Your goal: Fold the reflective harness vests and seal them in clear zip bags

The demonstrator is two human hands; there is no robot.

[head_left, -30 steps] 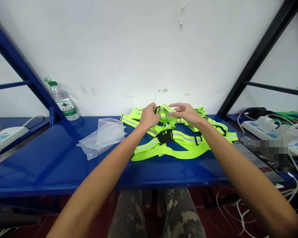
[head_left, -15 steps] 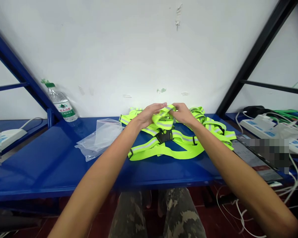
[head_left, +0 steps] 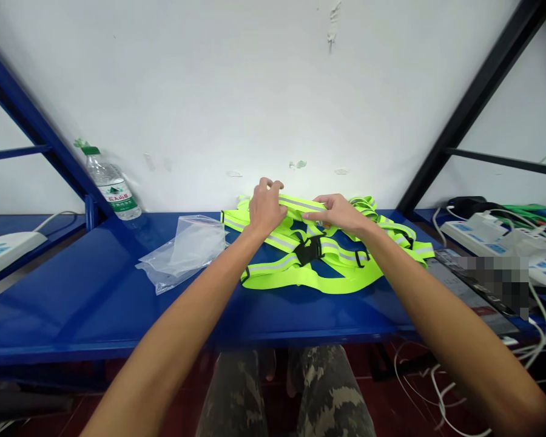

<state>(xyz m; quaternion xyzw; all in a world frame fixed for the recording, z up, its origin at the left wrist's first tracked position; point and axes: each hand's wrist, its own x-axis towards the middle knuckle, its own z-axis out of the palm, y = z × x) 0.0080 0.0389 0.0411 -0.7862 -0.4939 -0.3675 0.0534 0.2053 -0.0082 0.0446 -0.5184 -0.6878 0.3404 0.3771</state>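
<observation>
A neon-yellow reflective vest [head_left: 332, 283] made of elastic straps with grey stripes lies spread on the blue table, its black buckle [head_left: 308, 250] near the middle. My left hand [head_left: 267, 208] grips the upper strap at its left end, fingers bent around it. Farther right, my right hand [head_left: 339, 212] pinches the same strap between thumb and fingers. The strap is stretched between both hands, close to the wall. More bunched yellow straps [head_left: 394, 233] lie beyond my right wrist.
Clear plastic bags [head_left: 186, 249] lie left of the vest. A water bottle [head_left: 114, 187] leans by the wall at the blue frame. On the right are a dark flat box [head_left: 464, 285], white power strips [head_left: 471, 233] and tangled cables. The blue table [head_left: 95, 291] has a front edge above my knees.
My hands have moved apart, the left one leftward and turned palm down. The strap that was bunched between them is now drawn out straighter. The buckle has shifted slightly right.
</observation>
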